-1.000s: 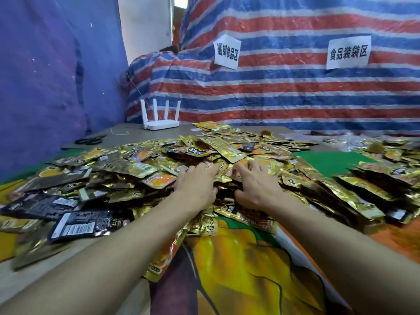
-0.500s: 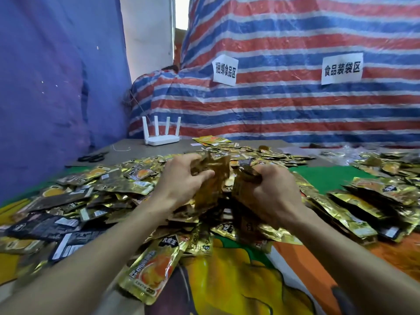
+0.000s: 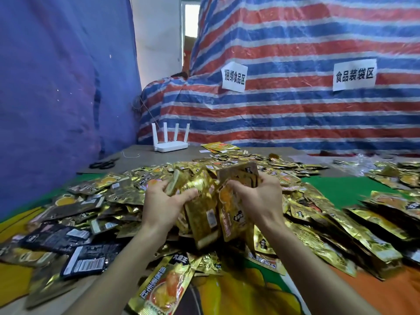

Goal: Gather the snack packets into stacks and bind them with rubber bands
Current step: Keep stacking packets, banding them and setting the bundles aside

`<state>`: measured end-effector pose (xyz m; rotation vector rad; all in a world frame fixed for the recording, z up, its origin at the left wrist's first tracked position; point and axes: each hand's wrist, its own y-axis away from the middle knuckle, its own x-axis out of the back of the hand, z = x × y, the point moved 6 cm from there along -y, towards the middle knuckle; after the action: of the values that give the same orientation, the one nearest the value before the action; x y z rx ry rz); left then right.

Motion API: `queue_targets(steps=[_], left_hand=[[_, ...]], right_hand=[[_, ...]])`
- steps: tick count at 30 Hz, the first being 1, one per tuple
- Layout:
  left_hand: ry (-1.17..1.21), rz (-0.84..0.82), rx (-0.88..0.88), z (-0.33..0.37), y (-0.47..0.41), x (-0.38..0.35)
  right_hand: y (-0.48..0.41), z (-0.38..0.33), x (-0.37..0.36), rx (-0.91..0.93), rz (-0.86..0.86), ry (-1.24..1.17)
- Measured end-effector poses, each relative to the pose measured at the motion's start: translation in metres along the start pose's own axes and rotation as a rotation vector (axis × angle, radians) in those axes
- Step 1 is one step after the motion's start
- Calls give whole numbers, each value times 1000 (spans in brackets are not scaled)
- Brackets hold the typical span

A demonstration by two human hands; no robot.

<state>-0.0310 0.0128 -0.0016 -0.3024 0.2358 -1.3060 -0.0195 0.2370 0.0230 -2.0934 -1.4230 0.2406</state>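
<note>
A wide heap of gold foil snack packets (image 3: 118, 196) covers the table in front of me. My left hand (image 3: 163, 203) grips a bunch of gold packets (image 3: 202, 205) lifted above the heap. My right hand (image 3: 256, 198) grips another bunch of packets (image 3: 234, 214), held upright against the left bunch. Loose packets hang down below both hands. A few black packets (image 3: 86, 262) lie at the near left. I see no rubber bands.
A white router (image 3: 170, 144) with antennas stands at the back of the table. Black scissors (image 3: 103, 164) lie at the back left. More gold packets (image 3: 375, 226) are piled at the right. A striped tarp (image 3: 295, 110) with paper labels hangs behind. A green mat (image 3: 336, 189) shows at right.
Both hands went from resting flat on the heap to gripping bunches of packets, lifting them and bringing them together upright above the pile.
</note>
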Motion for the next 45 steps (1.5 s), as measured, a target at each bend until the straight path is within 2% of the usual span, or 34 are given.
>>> queue_targets(steps=[3,9,15,17,19,22,26,29,32,35,39,42,45], left_hand=[[-64,-141,115,-13,0,-1],[-354,-196,20,-14,6,-9],[-247,-494,251,-35,16,-28],[-234,-501,268,-38,15,-30],[-215,-461,251,-39,12,-29],[-183,-357,197,-28,10,-21],[-133,-208,66,-17,6,-11],[-138,-99,-128,-2,7,-4],[-14,-64,-205,9,9,-2],[189,-101,-149,9,11,-6],[266,-224,4,-8,17,-28],[198,-297,94,-21,29,-45],[236,-342,199,-27,31,-48]], right_hand=[[8,17,-10,-79,-68,-29],[18,24,-20,-66,-229,3],[25,27,-33,-118,-451,67],[25,26,-34,-161,-487,63],[23,27,-29,-214,-450,53],[16,29,-11,-219,-291,-10],[8,19,13,-7,-13,-7],[10,15,18,60,74,-26],[15,12,19,73,130,-142],[18,12,18,16,147,-293],[22,29,1,-247,28,-469],[29,38,-15,-292,-75,-424],[33,46,-23,-312,-123,-380]])
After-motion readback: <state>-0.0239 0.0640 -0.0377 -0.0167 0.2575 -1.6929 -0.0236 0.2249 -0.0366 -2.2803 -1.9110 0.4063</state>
